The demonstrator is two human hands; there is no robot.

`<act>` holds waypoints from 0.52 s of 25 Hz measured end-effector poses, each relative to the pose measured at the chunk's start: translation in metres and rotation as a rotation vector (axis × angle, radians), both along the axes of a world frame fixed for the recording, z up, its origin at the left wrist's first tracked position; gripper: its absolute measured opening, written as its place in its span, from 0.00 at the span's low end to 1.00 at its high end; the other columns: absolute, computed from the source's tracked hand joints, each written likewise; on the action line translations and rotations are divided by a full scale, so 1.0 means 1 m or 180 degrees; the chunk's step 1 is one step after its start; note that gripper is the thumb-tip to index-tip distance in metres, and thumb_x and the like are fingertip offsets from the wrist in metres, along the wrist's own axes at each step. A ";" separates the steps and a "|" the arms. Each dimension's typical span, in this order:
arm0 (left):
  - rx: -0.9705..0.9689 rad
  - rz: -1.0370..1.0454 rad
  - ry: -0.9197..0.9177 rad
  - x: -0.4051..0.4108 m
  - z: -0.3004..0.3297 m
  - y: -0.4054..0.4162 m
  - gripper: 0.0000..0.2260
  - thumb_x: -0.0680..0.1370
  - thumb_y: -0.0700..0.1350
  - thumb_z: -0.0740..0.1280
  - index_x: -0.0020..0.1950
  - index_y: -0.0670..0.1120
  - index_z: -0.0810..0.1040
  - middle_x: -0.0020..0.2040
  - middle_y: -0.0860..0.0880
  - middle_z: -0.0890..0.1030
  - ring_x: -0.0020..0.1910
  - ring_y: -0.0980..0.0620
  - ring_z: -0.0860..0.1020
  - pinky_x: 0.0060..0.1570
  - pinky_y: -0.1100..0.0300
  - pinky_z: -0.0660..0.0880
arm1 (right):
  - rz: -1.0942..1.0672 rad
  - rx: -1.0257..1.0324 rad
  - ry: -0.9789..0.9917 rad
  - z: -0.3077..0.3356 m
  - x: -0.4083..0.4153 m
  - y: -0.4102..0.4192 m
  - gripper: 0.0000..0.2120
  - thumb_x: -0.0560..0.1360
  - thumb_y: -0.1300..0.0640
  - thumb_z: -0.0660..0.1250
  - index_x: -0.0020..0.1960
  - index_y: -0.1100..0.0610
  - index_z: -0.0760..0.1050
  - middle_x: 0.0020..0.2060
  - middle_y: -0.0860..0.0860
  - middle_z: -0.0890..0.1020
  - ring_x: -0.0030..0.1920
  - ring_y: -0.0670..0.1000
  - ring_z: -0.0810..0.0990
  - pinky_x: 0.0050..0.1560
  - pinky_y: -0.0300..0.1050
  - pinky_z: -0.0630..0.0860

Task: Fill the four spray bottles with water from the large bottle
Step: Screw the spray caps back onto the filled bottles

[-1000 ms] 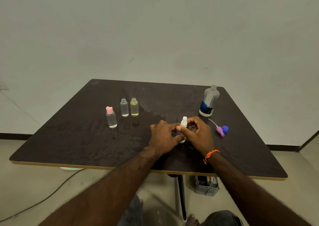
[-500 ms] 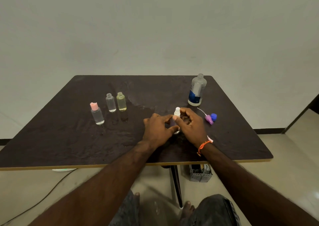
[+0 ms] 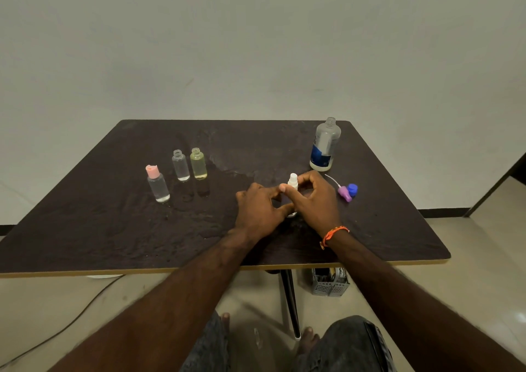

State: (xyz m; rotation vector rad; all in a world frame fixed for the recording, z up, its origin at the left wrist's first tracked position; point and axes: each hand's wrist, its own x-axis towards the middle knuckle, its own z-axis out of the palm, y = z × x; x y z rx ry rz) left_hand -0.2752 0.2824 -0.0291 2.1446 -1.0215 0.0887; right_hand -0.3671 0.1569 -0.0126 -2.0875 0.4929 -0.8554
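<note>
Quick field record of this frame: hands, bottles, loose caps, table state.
left hand: grips body of white-capped bottle
right hand: fingers at its white cap
pink-capped bottle: upright, capped, table left
clear bottle: upright, uncapped
yellowish bottle: upright, uncapped, beside clear bottle
large bottle: upright, open, far right
purple spray head, blue cap: lying loose, right of hands
table: dark, wet patches

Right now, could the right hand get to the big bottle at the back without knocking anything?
Probably yes. The big bottle stands open just beyond the right hand, with bare table between them. But that hand first has to let go of the small white-topped bottle.
</note>
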 end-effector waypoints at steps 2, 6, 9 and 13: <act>-0.0027 0.0017 0.0011 0.000 0.000 0.000 0.14 0.75 0.61 0.72 0.60 0.60 0.84 0.50 0.61 0.84 0.58 0.55 0.75 0.55 0.51 0.61 | 0.0091 0.0138 0.0111 -0.001 -0.003 -0.001 0.18 0.72 0.44 0.75 0.57 0.49 0.76 0.50 0.42 0.81 0.50 0.40 0.79 0.47 0.31 0.75; 0.0033 -0.0097 0.0081 0.001 -0.001 0.000 0.17 0.75 0.63 0.70 0.62 0.61 0.82 0.50 0.62 0.83 0.58 0.56 0.75 0.59 0.47 0.65 | 0.0409 -0.0037 -0.0095 -0.008 -0.010 -0.004 0.14 0.80 0.53 0.67 0.64 0.53 0.76 0.53 0.45 0.82 0.54 0.39 0.79 0.54 0.42 0.78; 0.0005 -0.0099 0.0062 0.001 -0.002 -0.001 0.18 0.75 0.63 0.70 0.63 0.62 0.82 0.49 0.63 0.84 0.58 0.57 0.76 0.58 0.48 0.64 | 0.0249 -0.0087 -0.0096 -0.010 -0.008 -0.004 0.10 0.78 0.51 0.70 0.58 0.52 0.78 0.49 0.44 0.82 0.49 0.41 0.80 0.50 0.43 0.80; -0.0014 -0.0032 0.0008 0.001 -0.001 0.001 0.15 0.76 0.61 0.72 0.62 0.61 0.82 0.49 0.61 0.83 0.58 0.56 0.73 0.57 0.49 0.62 | 0.0147 0.0116 -0.0037 -0.009 -0.009 -0.010 0.20 0.72 0.44 0.75 0.60 0.49 0.76 0.51 0.42 0.81 0.51 0.42 0.80 0.48 0.35 0.77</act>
